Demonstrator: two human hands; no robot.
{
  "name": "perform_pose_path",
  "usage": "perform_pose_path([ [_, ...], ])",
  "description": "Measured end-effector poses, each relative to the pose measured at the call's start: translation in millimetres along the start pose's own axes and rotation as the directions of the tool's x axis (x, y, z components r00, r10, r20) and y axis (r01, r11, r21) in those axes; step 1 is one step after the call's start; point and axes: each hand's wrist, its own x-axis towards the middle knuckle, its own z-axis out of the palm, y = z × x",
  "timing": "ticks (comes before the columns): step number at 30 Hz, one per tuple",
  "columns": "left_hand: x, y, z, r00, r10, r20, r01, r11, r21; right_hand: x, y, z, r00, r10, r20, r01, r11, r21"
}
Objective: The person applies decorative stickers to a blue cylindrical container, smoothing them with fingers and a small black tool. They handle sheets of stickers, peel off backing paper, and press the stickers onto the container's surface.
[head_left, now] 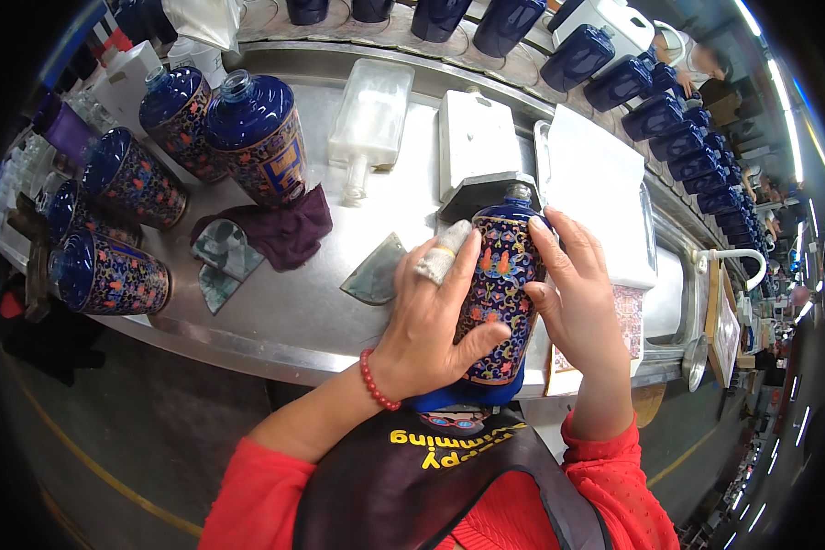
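Observation:
A dark blue glass bottle (502, 275) with a colourful floral pattern lies tilted in front of me, its neck pointing away. My left hand (423, 325) grips its left side, thumb across the lower front; one finger wears a greyish cloth wrap (442, 254). From the right, my right hand (577, 289) holds the upper body with bent fingers. The bottle's neck is against a dark-edged white block-shaped stand (478, 137). Beside my left hand lies a greenish translucent flat piece (374, 272). The bottle's base is near my apron, over blue material (472, 394).
Several patterned blue bottles (257, 137) stand at the left, near a purple cloth (293, 229) and marbled flat pieces (225, 252). A frosted clear bottle (371, 115) lies on the metal table (275, 330). Plain blue bottles (577, 57) line a rail behind; a person (697, 64) is far right.

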Motion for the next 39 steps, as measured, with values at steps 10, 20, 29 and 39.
perform_pose_path([
  [10, -50.0, 6.3, -16.1, 0.979, 0.004, 0.204, -0.047, 0.977, 0.209, -6.5, 1.3, 3.9, 1.000, 0.024, -0.015, -0.024, 1.000, 0.013],
  [20, -27.4, 21.4, -32.4, 0.977, 0.094, 0.191, -0.144, 0.953, 0.266, -18.2, -1.2, 2.9, 0.993, 0.119, -0.003, -0.118, 0.991, 0.068],
  [29, 20.2, -0.1, -12.4, 0.997, 0.050, 0.060, -0.057, 0.993, 0.107, -22.0, -3.4, 12.7, 0.991, 0.132, -0.032, -0.125, 0.979, 0.162],
  [39, 30.5, 9.8, -6.8, 0.996, 0.042, 0.080, -0.056, 0.981, 0.185, -21.4, -2.1, 13.1, 0.990, 0.127, -0.059, -0.114, 0.976, 0.183],
])
